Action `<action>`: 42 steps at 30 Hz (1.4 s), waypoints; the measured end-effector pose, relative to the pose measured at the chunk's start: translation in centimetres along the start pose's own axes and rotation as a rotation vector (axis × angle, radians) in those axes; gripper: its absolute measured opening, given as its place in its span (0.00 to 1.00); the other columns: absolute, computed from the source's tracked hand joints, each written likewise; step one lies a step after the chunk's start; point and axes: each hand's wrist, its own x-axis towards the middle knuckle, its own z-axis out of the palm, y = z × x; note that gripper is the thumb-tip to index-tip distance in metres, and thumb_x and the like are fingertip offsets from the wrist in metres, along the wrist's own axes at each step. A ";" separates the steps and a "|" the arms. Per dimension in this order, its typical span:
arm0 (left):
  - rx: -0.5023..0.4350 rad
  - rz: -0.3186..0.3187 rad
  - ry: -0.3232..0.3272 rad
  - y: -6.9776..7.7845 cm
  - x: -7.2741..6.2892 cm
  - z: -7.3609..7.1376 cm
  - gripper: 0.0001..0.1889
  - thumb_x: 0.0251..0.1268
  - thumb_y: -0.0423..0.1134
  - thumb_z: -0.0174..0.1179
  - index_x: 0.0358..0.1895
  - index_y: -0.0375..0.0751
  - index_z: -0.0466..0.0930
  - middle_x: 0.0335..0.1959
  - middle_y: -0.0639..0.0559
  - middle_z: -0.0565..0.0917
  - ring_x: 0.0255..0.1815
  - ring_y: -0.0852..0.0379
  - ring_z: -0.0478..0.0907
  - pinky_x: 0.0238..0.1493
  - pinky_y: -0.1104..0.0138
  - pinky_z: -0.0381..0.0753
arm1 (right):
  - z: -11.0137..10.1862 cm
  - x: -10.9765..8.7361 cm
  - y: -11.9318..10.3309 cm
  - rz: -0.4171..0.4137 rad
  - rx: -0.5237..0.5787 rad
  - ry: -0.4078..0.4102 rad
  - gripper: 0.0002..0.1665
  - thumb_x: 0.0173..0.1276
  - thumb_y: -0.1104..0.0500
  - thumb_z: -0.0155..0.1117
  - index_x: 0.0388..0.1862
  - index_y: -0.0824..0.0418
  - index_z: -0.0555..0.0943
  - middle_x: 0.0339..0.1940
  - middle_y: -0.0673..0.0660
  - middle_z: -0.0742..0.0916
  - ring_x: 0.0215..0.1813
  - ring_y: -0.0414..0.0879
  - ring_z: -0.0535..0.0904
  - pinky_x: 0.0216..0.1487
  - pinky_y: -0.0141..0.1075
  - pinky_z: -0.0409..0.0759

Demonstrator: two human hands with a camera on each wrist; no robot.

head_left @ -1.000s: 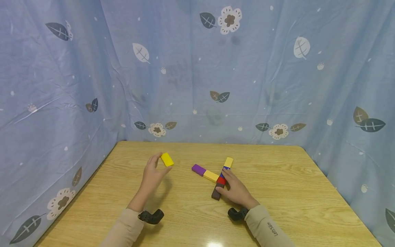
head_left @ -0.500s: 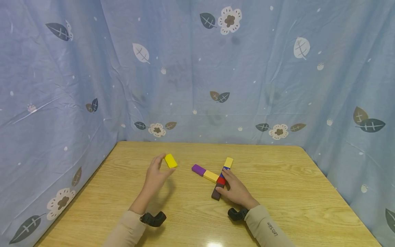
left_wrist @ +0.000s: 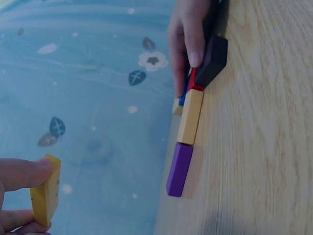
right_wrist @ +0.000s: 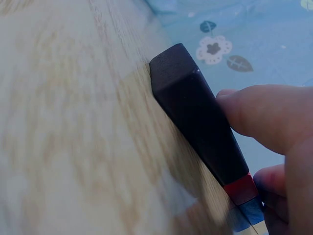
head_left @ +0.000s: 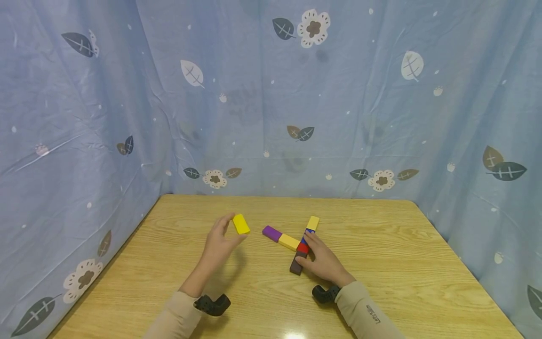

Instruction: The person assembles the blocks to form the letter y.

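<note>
My left hand (head_left: 220,240) holds a bright yellow block (head_left: 241,224) above the table, pinched between thumb and fingers. In the left wrist view the yellow block (left_wrist: 47,191) shows edge-on. My right hand (head_left: 323,261) rests on a row of blocks, its thumb against the dark brown block (right_wrist: 195,117) and its fingertips at the blue block (head_left: 311,231). Between those two lies a red block (head_left: 303,247). A pale yellow block (head_left: 313,222) ends the row at the far side. From the red one, another pale yellow block (head_left: 289,242) and a purple block (head_left: 272,233) branch off leftward.
The wooden table (head_left: 381,263) is bounded at the back and sides by a blue patterned curtain (head_left: 237,117). Black wrist devices (head_left: 213,305) sit at both sleeves.
My left hand has shifted right and slightly nearer me with the yellow block, closer to the purple block. The right hand and the joined blocks stay in place.
</note>
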 end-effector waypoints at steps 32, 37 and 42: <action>-0.003 0.077 -0.153 -0.1 -2.3 4.2 0.36 0.56 0.43 0.68 0.68 0.40 0.64 0.67 0.42 0.67 0.70 0.39 0.62 0.68 0.49 0.64 | 0.0 0.0 0.0 0.011 0.013 -0.004 0.45 0.65 0.41 0.60 0.71 0.67 0.61 0.75 0.62 0.61 0.76 0.58 0.52 0.72 0.55 0.59; 0.005 0.101 -0.187 -0.2 -2.7 4.8 0.35 0.56 0.44 0.68 0.67 0.38 0.65 0.65 0.41 0.69 0.69 0.38 0.63 0.67 0.47 0.65 | 0.0 0.0 0.0 0.011 0.009 -0.005 0.46 0.65 0.40 0.60 0.71 0.67 0.61 0.75 0.62 0.61 0.76 0.58 0.52 0.72 0.55 0.59; 0.005 0.118 -0.237 -0.3 -3.2 5.2 0.35 0.57 0.44 0.67 0.67 0.40 0.65 0.65 0.44 0.69 0.69 0.39 0.63 0.68 0.47 0.64 | 0.0 0.0 0.0 0.009 0.008 -0.003 0.46 0.65 0.40 0.60 0.71 0.67 0.61 0.75 0.62 0.61 0.76 0.58 0.52 0.72 0.55 0.58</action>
